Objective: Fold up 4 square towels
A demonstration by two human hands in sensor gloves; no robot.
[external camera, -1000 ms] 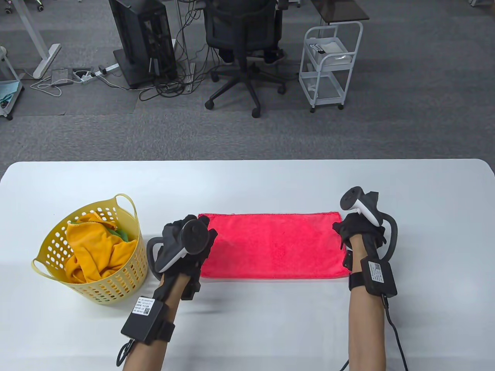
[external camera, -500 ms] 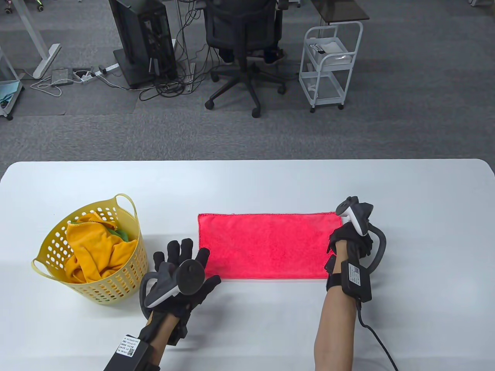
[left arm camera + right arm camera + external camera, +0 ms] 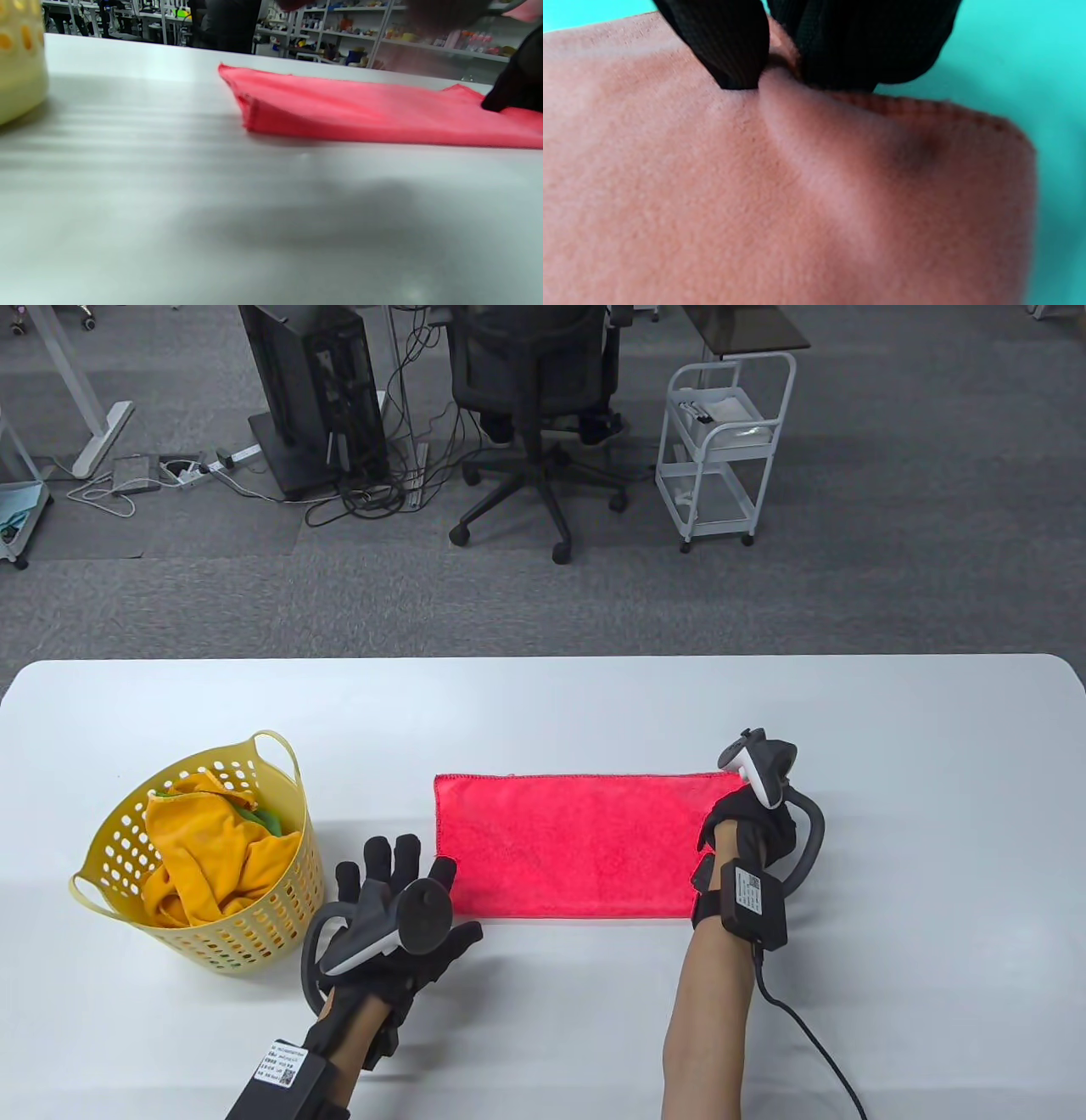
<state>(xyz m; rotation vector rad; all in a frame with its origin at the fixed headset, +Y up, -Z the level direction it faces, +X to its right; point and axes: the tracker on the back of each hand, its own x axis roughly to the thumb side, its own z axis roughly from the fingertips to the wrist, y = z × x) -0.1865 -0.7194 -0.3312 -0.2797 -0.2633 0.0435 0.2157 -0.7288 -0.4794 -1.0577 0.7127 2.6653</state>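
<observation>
On the white table (image 3: 543,712), a red towel (image 3: 568,844) lies flat as a long rectangle, apparently folded once already, with its long edges running left to right. At its right end the right hand (image 3: 751,823) has its gloved fingers (image 3: 729,46) pinching a ridge of cloth near the far right corner, and the fabric rises into a small tent under that grip (the wrist camera tints the towel peach and the table teal, but it is the same cloth). The left hand (image 3: 399,899) hovers just beside the towel's near left corner with fingers spread and straight, holding nothing; whether a fingertip touches the edge I cannot tell.

To the left, well apart from the towel, stands a yellow perforated basket (image 3: 127,840) with an orange cloth (image 3: 212,848) heaped inside and a sliver of green showing behind it.

My reading is that the second fold of this first towel is in hand, so the task is early. The next move probably calls for carrying the pinched right end across to meet the left end, with the free hand steadying the left edge so the layers stay aligned. Pulling by one corner alone could skew the fold or drag the whole towel sideways.
</observation>
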